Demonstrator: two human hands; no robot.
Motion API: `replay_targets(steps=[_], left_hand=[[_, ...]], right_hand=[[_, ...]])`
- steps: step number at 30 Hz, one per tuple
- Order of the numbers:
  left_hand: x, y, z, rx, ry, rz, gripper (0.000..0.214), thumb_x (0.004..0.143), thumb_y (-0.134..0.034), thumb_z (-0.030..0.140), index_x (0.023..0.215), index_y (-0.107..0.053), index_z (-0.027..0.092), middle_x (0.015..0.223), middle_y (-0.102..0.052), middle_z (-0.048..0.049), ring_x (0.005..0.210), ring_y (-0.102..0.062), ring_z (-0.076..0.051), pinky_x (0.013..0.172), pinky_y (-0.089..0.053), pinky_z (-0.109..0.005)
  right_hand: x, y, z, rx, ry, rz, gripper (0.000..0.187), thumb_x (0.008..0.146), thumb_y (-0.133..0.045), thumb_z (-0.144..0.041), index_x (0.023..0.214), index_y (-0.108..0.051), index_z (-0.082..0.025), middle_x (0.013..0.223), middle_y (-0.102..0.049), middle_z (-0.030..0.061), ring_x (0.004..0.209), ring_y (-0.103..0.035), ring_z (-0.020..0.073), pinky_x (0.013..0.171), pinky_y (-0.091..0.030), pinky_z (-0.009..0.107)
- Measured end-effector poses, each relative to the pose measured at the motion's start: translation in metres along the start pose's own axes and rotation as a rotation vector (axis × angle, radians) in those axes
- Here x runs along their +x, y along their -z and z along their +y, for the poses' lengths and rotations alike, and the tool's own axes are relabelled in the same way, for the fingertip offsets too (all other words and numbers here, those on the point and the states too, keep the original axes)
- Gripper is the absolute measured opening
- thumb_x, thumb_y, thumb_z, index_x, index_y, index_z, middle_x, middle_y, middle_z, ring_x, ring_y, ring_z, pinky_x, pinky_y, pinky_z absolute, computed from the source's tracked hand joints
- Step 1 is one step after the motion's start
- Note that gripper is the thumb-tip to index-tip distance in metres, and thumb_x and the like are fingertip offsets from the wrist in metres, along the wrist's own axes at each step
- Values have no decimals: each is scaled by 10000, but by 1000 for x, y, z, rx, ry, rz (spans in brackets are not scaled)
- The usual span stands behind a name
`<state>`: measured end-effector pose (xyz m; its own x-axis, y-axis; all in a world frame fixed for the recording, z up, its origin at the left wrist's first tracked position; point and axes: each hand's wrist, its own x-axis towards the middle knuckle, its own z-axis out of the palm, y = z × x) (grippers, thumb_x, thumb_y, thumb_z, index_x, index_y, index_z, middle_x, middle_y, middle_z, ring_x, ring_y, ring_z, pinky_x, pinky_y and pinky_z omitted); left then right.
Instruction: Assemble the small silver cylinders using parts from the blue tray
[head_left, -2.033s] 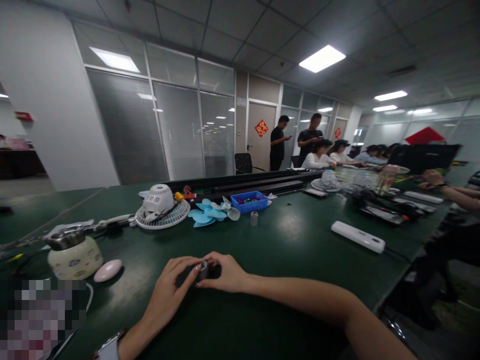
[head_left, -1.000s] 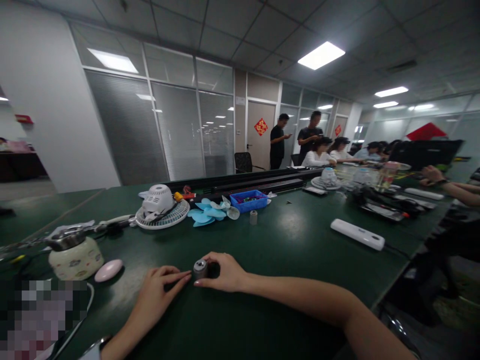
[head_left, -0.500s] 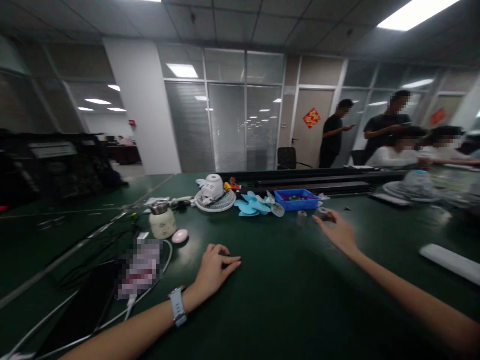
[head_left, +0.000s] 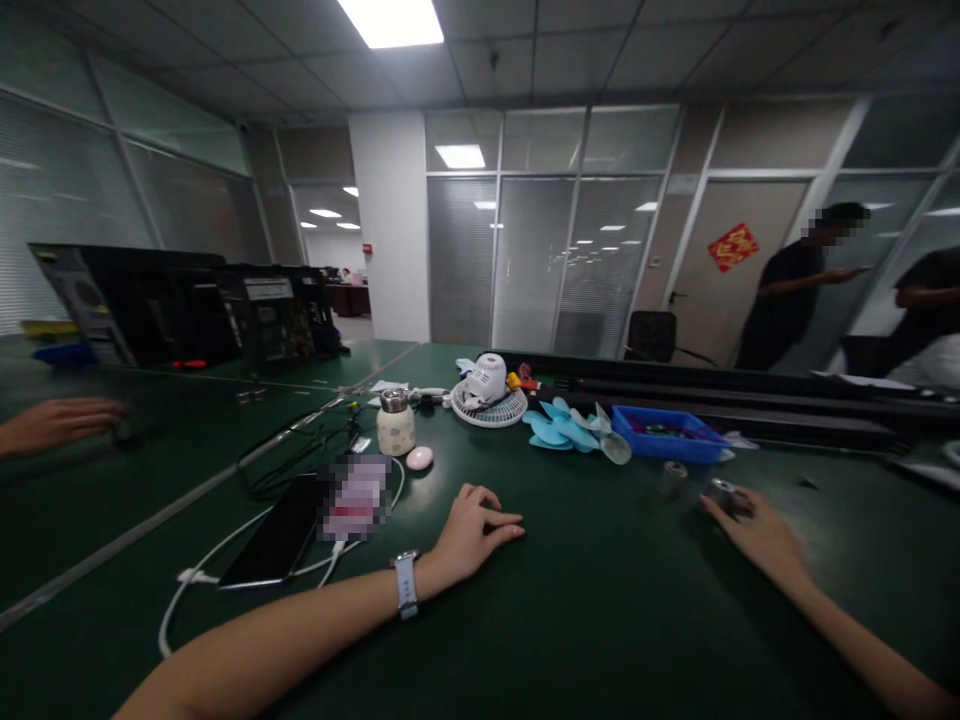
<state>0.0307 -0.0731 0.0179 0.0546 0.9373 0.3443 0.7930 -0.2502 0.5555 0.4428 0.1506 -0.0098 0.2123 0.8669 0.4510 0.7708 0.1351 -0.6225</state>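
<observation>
My left hand (head_left: 476,535), with a watch on the wrist, rests on the dark green table (head_left: 600,620). Its fingers are loosely spread and hold nothing. My right hand (head_left: 757,535) reaches out to the right, with its fingertips closed on a small grey metal cylinder (head_left: 724,492) that sits on the table. A second small cylinder (head_left: 671,475) stands just left of it, apart from my fingers.
Behind the cylinders are a blue tray (head_left: 667,435), light blue fan blades (head_left: 559,430) and a white fan body (head_left: 487,390). A lidded cup (head_left: 395,425), a pink oval (head_left: 419,458), and a phone (head_left: 281,540) with cables lie to the left. Another person's hand (head_left: 52,425) is at far left.
My right hand carried the grey cylinder away from my left hand, out to the right and down near the blue tray. My left hand let go and lies still. The view swung left.
</observation>
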Motion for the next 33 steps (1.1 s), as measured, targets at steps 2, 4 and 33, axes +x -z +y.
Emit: replay_targets(steps=[2, 4, 33], left_hand=[[1, 0, -1, -10, 0, 34, 348, 895, -499, 530, 1111, -700, 343, 1039, -598, -56, 1013, -478, -231, 870, -410, -388], [2, 0, -2, -16, 15, 73, 371, 931, -442, 500, 1125, -693, 309, 1022, -616, -59, 1010, -493, -229, 889, -413, -399], [10, -2, -8, -45, 73, 60, 460, 870, -398, 569, 963, -649, 195, 955, -659, -85, 916, -603, -254, 860, -491, -427]], right_hand=[[-14, 10, -17, -74, 105, 148, 746, 634, -570, -660, 1184, -569, -156, 1084, -665, 190, 965, -626, 385, 762, -479, 524], [-37, 23, -46, -110, 295, 256, 730, 727, -546, -596, 1266, -526, -105, 1193, -619, 209, 1082, -580, 367, 889, -432, 529], [-138, 5, -160, 51, 788, -527, 444, 888, -587, -459, 1270, -603, -234, 1245, -646, 79, 1125, -592, 229, 933, -436, 387]])
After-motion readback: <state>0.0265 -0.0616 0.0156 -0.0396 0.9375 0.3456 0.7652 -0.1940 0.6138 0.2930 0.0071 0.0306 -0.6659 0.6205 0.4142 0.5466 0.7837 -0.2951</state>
